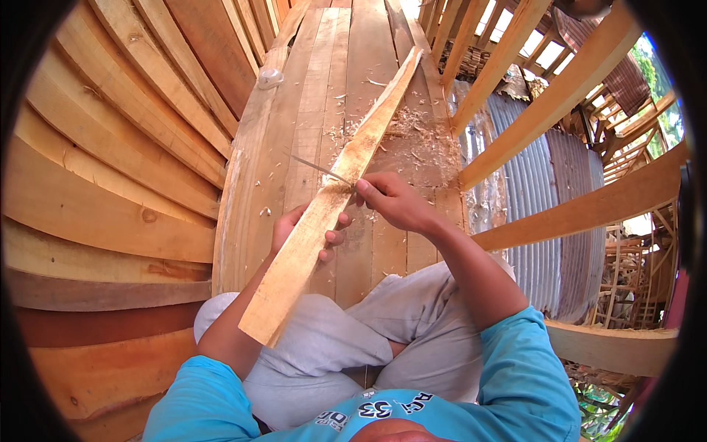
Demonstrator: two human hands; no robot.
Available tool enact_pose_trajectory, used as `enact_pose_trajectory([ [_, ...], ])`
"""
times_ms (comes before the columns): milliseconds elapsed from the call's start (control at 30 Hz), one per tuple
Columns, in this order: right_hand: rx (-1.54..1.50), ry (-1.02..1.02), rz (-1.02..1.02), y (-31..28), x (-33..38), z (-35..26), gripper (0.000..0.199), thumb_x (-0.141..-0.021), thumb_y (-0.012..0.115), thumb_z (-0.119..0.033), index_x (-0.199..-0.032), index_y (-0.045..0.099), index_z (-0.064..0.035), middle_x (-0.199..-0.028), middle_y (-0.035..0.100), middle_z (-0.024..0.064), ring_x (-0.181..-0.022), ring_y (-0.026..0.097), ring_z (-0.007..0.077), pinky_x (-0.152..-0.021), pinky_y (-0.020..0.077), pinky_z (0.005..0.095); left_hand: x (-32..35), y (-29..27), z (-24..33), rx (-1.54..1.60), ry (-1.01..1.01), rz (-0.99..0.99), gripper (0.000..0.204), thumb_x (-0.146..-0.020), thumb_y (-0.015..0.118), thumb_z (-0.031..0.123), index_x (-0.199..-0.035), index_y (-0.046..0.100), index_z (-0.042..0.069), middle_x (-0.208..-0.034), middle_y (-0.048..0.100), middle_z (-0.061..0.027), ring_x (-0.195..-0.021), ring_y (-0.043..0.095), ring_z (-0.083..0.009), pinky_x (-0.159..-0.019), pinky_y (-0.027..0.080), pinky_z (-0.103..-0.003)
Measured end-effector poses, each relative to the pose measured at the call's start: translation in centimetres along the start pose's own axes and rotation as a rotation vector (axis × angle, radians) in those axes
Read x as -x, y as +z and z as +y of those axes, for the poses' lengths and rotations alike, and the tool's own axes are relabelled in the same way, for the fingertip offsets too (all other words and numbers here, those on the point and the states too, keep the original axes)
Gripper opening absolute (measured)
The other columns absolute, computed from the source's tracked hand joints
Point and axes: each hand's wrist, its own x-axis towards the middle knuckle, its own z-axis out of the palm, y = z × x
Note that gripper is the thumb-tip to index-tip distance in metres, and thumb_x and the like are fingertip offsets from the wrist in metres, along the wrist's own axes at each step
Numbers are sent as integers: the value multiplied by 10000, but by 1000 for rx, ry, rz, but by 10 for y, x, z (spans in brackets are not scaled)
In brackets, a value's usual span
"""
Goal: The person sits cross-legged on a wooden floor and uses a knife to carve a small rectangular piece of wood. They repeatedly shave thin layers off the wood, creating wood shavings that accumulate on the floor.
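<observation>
A long piece of pale wood (pixel 294 258), wide at the near end and tapering far off, slants across my lap and the plank floor. My left hand (pixel 289 227) is wrapped round it from beneath, its fingertips showing at the right edge. Lying across the wood's middle is a thin metal blade (pixel 320 169), its free tip pointing left past the edge. My right hand (pixel 394 202) pinches the blade's near end at the wood's right side. A handle, if there is one, is hidden by the fingers. The wood looks darker and rougher beside the blade.
Wood shavings (pixel 412 125) lie scattered on the plank floor (pixel 317 96). A small clear plastic object (pixel 270 78) sits at the far left. Boards form a wall (pixel 110 199) on my left. Slanted wooden bars (pixel 582 206) stand on my right, with corrugated metal sheets (pixel 526 214) beyond.
</observation>
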Motion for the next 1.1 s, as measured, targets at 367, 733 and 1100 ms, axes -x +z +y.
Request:
enact_pose_trajectory([
  [367, 393, 15, -20, 5, 9, -21, 380, -1009, 539, -330, -878, 677, -1, -639, 568, 142, -597, 543, 295, -585, 418, 430, 10, 7, 11, -22, -80, 93, 632, -984, 465, 550, -1315, 467, 12, -901, 467, -96, -644, 489, -179, -500, 447, -320],
  [733, 723, 75, 192, 29, 12, -39, 526, -1025, 399, -331, -677, 661, -35, -597, 598, 213, -575, 604, 426, -593, 478, 519, 21, 7, 8, -177, -223, -28, 500, -1023, 374, 468, -1279, 507, 60, -786, 537, -95, -559, 561, -219, -413, 414, -342],
  [1100, 745, 21, 327, 45, 5, -39, 530, -975, 439, -281, -548, 635, -35, -535, 571, 209, -504, 591, 401, -543, 486, 493, 15, -7, 10, -221, -255, 132, 488, -997, 378, 486, -1196, 529, 66, -740, 556, -101, -522, 548, -249, -474, 424, -387],
])
